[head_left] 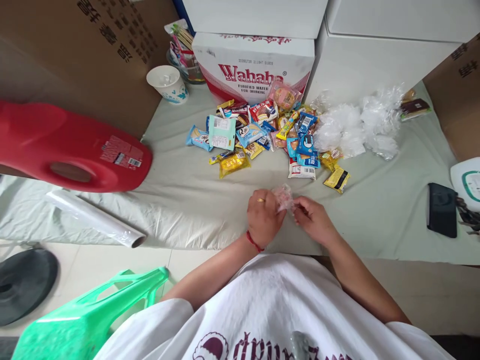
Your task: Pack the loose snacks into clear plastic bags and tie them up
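Head view, from the left edge inward: one red plastic jug (71, 150) lies on its side far left of the grip, its white and red label too small to read. Below it lie one roll of clear film (95, 218), one green plastic stool (90, 310) and one dark round disc (22, 282). Up and left of the grip stands one paper cup (168, 83) with a blue pattern.

At the centre, the left hand (263, 217), with a ring on one finger and a red cord at the wrist, and the right hand (314, 220) both pinch one small clear packet (284, 197) with pinkish contents; it sits between the two sets of fingertips, just above the pale cloth (187, 195).

Straight beyond the grip lies a heap of snack packets (262, 137), blue, yellow and red, too many and too overlapped to count; one blue-and-white wrapper shows a "Q". Behind the heap stands one white carton (255, 67) printed "Wahaha", "PURIFIED WATER FOR DRINKING".

Up and right of the grip lies a pile of crumpled clear bags (356, 127). Far right of the grip lies one black phone (442, 210), face up.
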A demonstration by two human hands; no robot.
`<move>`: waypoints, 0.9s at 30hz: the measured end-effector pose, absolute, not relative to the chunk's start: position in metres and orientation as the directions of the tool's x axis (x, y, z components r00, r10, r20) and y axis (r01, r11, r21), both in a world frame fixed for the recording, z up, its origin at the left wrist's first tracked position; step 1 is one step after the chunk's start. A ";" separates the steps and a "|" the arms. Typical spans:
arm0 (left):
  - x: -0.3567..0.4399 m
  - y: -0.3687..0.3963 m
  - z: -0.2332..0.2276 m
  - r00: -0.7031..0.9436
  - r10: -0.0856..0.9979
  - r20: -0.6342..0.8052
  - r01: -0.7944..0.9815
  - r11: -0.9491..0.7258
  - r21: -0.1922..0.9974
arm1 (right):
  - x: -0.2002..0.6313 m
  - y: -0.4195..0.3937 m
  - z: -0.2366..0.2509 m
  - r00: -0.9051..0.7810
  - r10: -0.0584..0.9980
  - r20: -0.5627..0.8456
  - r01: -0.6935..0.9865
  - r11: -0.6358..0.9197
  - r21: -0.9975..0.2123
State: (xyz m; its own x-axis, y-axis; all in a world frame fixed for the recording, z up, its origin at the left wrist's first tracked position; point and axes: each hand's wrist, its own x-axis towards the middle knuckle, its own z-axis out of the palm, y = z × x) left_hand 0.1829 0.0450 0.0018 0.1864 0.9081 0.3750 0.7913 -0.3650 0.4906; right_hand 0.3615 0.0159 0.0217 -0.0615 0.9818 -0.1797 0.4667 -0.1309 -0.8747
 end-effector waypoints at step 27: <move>0.066 0.041 -0.011 0.269 0.953 0.138 0.618 -0.281 0.734 | 0.566 0.023 0.026 0.822 0.569 -0.013 0.078 -0.136 -0.988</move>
State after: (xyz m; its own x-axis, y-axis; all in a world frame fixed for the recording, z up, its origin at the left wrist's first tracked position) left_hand 0.0665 0.0408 -0.0111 0.2691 0.9532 0.1378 0.6183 -0.2807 0.7341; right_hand 0.5659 0.0225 0.0259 0.8224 0.5688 -0.0133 0.0783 -0.1363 -0.9876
